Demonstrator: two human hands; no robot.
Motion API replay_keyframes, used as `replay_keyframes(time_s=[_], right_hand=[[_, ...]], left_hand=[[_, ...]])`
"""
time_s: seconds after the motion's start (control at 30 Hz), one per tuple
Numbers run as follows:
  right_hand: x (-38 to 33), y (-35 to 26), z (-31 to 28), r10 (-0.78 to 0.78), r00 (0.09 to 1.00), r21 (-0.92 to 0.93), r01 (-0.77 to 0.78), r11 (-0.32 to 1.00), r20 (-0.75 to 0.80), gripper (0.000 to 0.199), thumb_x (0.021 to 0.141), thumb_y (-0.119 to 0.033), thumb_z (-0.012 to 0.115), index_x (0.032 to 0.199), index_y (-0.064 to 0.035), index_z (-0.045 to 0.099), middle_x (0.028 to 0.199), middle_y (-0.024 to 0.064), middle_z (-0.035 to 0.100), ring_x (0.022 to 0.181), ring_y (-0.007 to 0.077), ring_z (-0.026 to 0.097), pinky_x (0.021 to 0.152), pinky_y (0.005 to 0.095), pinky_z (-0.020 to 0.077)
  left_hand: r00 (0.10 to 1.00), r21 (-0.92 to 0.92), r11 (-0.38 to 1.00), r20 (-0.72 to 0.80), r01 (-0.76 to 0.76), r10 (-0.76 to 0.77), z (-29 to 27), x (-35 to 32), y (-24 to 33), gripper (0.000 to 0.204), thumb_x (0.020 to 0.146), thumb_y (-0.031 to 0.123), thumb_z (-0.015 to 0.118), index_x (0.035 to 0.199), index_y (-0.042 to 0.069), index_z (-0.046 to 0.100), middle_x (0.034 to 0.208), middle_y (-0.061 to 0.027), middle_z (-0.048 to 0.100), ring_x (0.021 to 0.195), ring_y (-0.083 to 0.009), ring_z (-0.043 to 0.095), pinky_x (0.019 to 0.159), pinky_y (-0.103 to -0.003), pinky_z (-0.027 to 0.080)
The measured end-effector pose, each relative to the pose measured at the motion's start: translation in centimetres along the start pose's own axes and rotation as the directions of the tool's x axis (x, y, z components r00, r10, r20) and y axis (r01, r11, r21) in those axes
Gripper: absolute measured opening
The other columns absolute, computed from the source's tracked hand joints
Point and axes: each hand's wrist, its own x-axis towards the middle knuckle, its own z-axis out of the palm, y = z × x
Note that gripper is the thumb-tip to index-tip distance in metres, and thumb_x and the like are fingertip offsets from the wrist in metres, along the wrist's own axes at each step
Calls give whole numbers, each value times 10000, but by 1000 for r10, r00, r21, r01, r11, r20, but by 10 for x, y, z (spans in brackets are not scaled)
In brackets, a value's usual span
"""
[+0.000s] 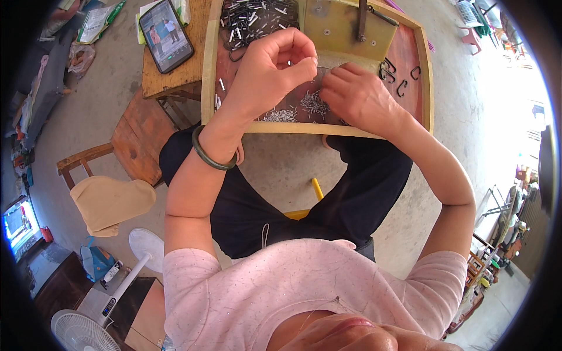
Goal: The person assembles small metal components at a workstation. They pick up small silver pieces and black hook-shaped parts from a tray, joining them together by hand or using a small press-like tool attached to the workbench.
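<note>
Over the wood-rimmed tray (428,88), my left hand (275,70) has its thumb and forefinger pressed together; what they pinch, if anything, is too small to make out. My right hand (364,98) is close by on the right, fingers curled inward with the tips hidden. Between and below the hands lie a pile of small grey metal pins (315,104) and a heap of small silvery-white pieces (280,116). Behind my left hand is a heap of black bent pieces with white parts (252,19). Several loose black hook-shaped pieces (402,88) lie right of my right hand.
A yellowish metal fixture (342,32) with an upright dark bar stands at the tray's back. Left of the tray, a phone (166,36) rests on a small wooden table (153,82). A wooden chair (137,137) and a white fan (85,332) stand further left.
</note>
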Motion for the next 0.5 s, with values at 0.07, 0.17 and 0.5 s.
replay_keyframes(time_s=[0.07, 0.17, 0.5], right_hand=[[-4, -7, -6, 244, 970, 330, -232, 915, 6, 74, 847, -95, 656, 893, -38, 657, 900, 62, 639, 841, 220, 639, 780, 321, 525], [-6, -6, -16, 533, 818, 834, -437, 337, 214, 106, 939, -111, 621, 968, -16, 660, 910, 48, 673, 816, 170, 640, 778, 295, 525], [-5, 2, -29, 463, 763, 892, -379, -246, 452, 133, 968, -128, 608, 960, -4, 653, 831, 12, 617, 762, 91, 552, 695, 259, 443]], left_hand=[[999, 150, 989, 42, -11, 5, -1, -2, 4, 73, 900, 36, 686, 963, 42, 650, 903, 34, 641, 806, -49, 599, 714, -219, 490], [994, 365, 931, 108, -25, -15, 0, -6, 13, 86, 912, 42, 679, 994, 55, 658, 935, 44, 640, 853, -46, 598, 732, -224, 489], [980, 358, 922, 176, -150, 91, 8, -5, 8, 110, 882, 91, 699, 971, 42, 657, 873, 4, 674, 761, -78, 648, 667, -246, 515]])
